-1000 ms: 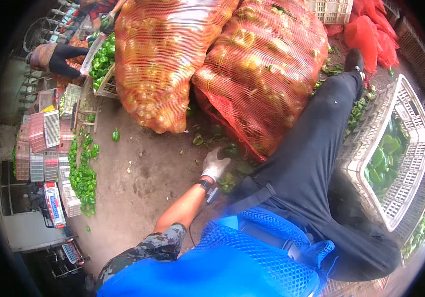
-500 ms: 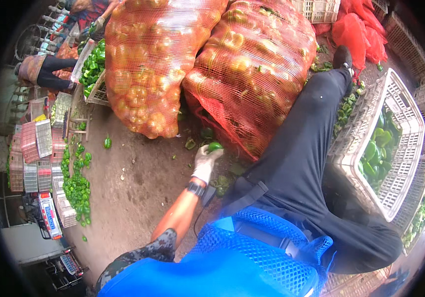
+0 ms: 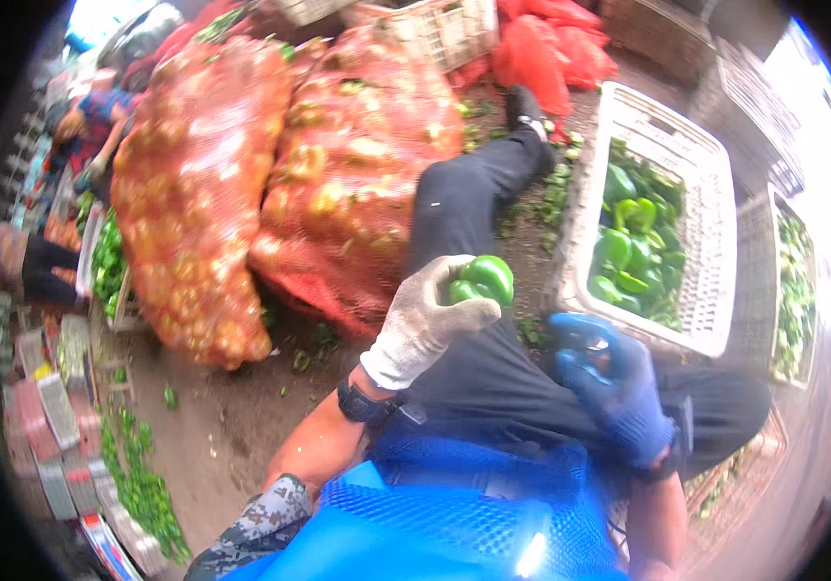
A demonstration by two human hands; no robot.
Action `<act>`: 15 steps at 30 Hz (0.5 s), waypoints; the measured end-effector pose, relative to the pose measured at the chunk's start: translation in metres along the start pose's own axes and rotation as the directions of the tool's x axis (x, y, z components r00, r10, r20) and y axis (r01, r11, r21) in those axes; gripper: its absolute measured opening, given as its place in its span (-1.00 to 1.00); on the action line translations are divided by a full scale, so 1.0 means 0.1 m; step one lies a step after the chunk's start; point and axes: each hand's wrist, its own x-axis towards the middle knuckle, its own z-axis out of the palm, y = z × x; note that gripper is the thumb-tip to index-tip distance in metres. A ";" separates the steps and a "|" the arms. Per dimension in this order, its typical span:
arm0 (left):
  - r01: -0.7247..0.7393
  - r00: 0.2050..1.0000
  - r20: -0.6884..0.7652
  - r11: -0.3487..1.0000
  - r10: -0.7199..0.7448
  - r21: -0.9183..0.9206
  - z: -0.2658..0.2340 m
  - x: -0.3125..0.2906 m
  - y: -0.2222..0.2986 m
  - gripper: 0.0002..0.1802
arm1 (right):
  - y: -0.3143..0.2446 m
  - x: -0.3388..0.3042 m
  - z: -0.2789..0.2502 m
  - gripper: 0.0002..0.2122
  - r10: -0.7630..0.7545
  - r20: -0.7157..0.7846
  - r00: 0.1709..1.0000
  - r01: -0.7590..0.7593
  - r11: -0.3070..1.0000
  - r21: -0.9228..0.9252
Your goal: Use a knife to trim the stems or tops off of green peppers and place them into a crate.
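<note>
Green, glossy, rounded bell pepper (image 3: 493, 281) in the white-knit-gloved left hand (image 3: 423, 320), between curled fingers and thumb, over a black-trousered leg (image 3: 459, 213). Near an off-white perforated plastic crate (image 3: 708, 237) of green peppers (image 3: 636, 247), the blue-gloved right hand (image 3: 619, 387), half-curled; too blurred to tell empty from holding.

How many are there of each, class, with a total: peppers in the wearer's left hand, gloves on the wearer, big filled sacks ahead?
Pepper in the left hand: 1
Gloves, one white glove and one blue glove: 2
Big filled sacks: 2
Total: 5
</note>
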 end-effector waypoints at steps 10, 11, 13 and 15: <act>0.108 0.954 0.294 0.984 -0.063 -0.140 0.87 0.52 0.22 -0.38 | 0.43 0.01 -0.43 -0.80 -0.182 -0.032 0.983 0.175 0.973 -0.154; 0.128 0.947 0.309 0.985 -0.086 -0.118 0.91 0.54 0.23 -0.43 | 0.48 0.02 -0.46 -0.80 -0.179 -0.037 0.983 0.172 0.974 -0.145; 0.137 0.944 0.311 0.988 -0.110 -0.065 1.00 0.54 0.31 -0.45 | 0.58 0.05 -0.51 -0.83 -0.188 -0.010 0.982 0.185 0.974 -0.128; 0.146 0.939 0.317 0.989 -0.134 -0.014 1.08 0.57 0.31 -0.46 | 0.58 0.05 -0.55 -0.84 -0.142 -0.025 0.990 0.139 0.985 -0.099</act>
